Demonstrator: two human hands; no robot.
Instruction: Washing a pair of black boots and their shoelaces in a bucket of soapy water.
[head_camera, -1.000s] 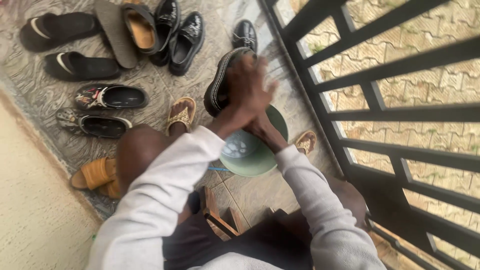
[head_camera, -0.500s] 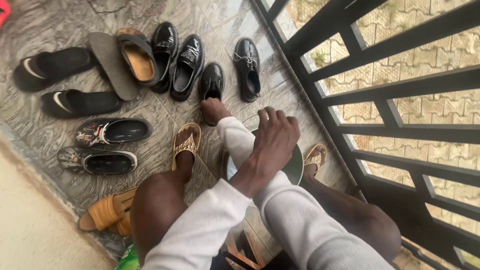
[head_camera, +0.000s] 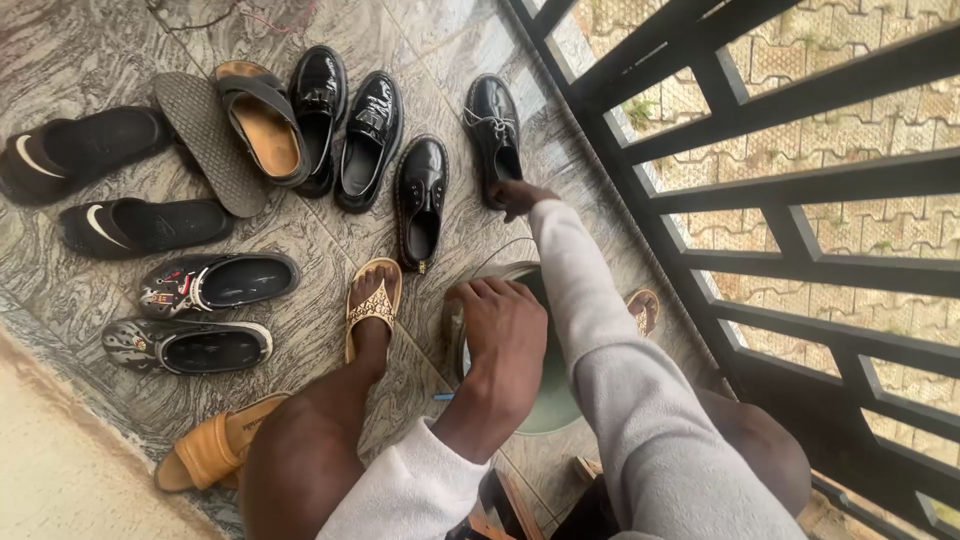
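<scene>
Right hand (head_camera: 518, 195) reaches out, fingers on the heel of a black lace-up shoe (head_camera: 494, 130) lying near the gate (head_camera: 760, 190); cannot tell if the grip has closed. Left hand (head_camera: 503, 330) rests fingers together on the green basin (head_camera: 545, 405) rim. Risk: a loose hold drops the shoe, or leaning tips the basin. Second black shoe (head_camera: 421, 195), 2 loafers (head_camera: 350, 125) and sandalled foot (head_camera: 372, 300) crowd the path.
</scene>
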